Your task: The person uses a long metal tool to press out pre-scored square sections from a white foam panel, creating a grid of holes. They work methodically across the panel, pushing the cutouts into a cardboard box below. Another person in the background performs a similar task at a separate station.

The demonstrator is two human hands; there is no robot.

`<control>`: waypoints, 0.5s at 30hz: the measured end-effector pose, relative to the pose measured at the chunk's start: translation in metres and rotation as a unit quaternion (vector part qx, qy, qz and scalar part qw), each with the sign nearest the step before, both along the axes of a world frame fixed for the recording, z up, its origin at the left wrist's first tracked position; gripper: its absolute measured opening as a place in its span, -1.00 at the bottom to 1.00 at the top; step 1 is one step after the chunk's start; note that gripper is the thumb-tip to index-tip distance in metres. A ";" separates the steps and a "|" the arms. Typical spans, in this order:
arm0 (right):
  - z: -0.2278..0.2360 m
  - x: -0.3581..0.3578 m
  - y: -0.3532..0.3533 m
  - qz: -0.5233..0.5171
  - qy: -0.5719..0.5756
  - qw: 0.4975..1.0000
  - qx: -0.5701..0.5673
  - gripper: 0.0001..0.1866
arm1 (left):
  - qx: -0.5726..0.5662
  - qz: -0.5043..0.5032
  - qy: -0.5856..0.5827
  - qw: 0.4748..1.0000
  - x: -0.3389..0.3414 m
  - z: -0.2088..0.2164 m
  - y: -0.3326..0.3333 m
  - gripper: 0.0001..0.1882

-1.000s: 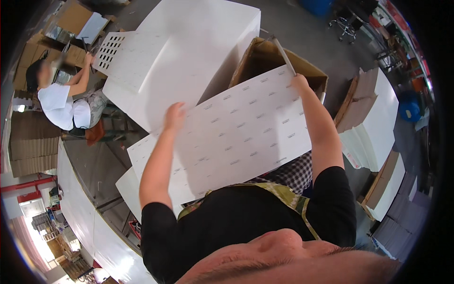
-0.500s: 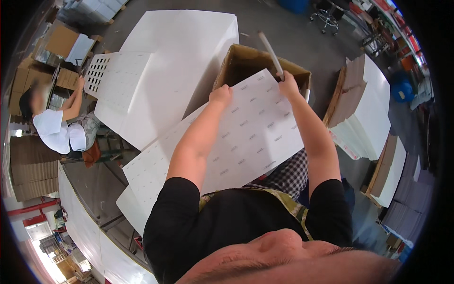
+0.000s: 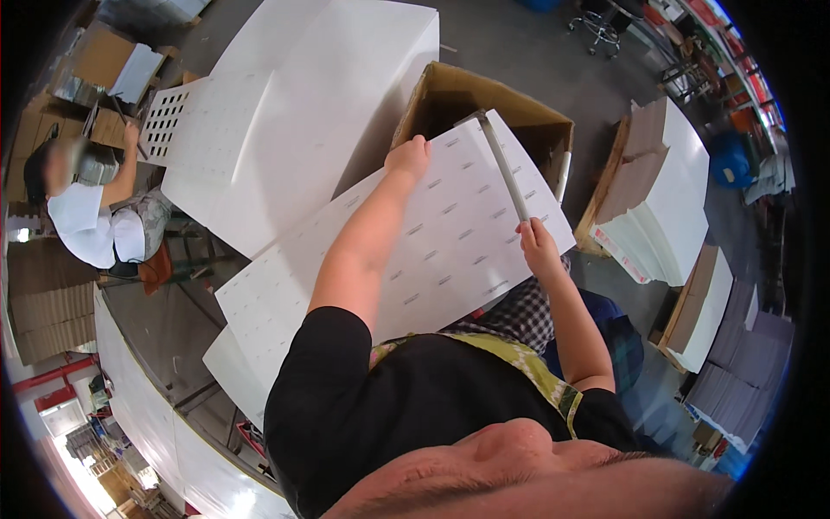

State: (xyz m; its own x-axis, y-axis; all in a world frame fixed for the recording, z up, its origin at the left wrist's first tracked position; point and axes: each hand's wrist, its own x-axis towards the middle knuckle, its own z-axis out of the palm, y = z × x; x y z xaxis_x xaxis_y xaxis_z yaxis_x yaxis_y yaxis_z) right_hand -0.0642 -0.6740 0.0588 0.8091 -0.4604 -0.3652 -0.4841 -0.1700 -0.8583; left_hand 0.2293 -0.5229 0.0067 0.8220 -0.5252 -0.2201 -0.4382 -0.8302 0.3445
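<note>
A large white printed sheet (image 3: 432, 233) with rows of small dark marks lies slanted in front of me, its far right end reaching over an open cardboard box (image 3: 553, 124). My left hand (image 3: 409, 158) is closed on the sheet's far left edge, beside the box's near corner. My right hand (image 3: 540, 246) grips the near end of a thin pale stick (image 3: 507, 171). From there the stick runs across the sheet's right part, its far end at the far edge by the box opening. Whether it presses on the sheet, I cannot tell.
A big white board stack (image 3: 346, 86) stands left of the box. To the right are piled sheets on pallets (image 3: 666, 195). Far left, a person (image 3: 86, 216) in white handles a sheet with square holes (image 3: 166, 124). A wheeled stool (image 3: 596, 30) stands far off.
My right hand has moved from the sheet's far edge toward me. The stick, raised over the box before, now lies along the sheet's right side. The left hand stays at the edge.
</note>
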 end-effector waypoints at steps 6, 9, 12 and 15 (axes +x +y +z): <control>-0.027 -0.022 0.007 0.027 0.042 0.994 -0.099 -0.70 | -0.019 0.008 0.009 1.000 -0.002 -0.003 0.003 -0.64; 0.020 -0.018 0.022 0.002 0.001 0.995 -0.103 -0.72 | -0.019 0.013 0.009 1.000 -0.001 -0.001 0.005 -0.64; 0.041 -0.023 0.028 0.003 -0.039 0.994 -0.105 -0.73 | -0.018 0.012 0.008 1.000 0.000 -0.001 0.007 -0.64; -0.015 -0.033 0.021 0.053 -0.012 0.977 -0.204 -0.76 | -0.023 0.002 0.005 1.000 -0.003 0.000 0.003 -0.63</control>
State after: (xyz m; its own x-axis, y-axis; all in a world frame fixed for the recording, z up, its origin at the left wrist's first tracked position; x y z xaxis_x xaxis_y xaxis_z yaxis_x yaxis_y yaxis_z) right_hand -0.0974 -0.6527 0.0441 0.8661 -0.4772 -0.1487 -0.4257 -0.5483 -0.7199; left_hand 0.2267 -0.5199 0.0062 0.8218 -0.5321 -0.2036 -0.4318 -0.8149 0.3867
